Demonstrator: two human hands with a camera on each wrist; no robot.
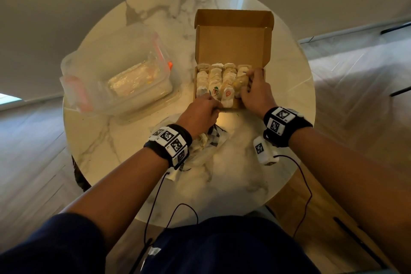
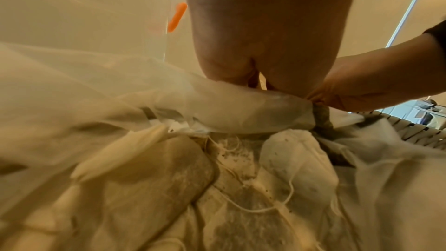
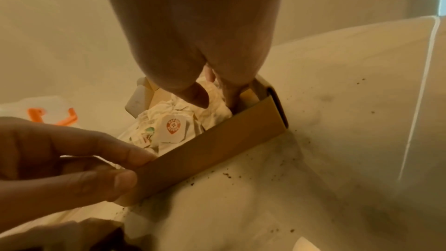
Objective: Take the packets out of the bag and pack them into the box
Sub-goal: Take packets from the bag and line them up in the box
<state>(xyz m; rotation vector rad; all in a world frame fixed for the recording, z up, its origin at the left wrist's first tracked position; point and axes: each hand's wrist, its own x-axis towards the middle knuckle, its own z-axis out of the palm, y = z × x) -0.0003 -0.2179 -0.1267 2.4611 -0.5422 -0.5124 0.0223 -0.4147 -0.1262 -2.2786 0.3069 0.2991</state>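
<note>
**Both hands at the cardboard box of tea packets**

The left hand [image 1: 201,113] pinched the near wall of the open brown cardboard box [image 3: 212,152], thumb outside and forefinger over the rim, at the box's 7 o'clock corner. The right hand [image 1: 255,89] reached into the 4 o'clock corner, its fingers [image 3: 193,93] curled down on a crumpled whitish packet [image 1: 241,83] in the rightmost row, against the right wall. The box held four rows of white paper tea packets [image 1: 219,81] standing on edge, some showing printed tags; its lid stood open at 12 o'clock. At 6 o'clock from the box, under the left wrist, lay the thin translucent plastic bag [image 2: 101,91] with more stringed packets inside. At 9 o'clock on the round white marble table [image 1: 289,69] sat a clear plastic tub with orange clips [image 1: 115,69], holding pale wrapped items.
</note>
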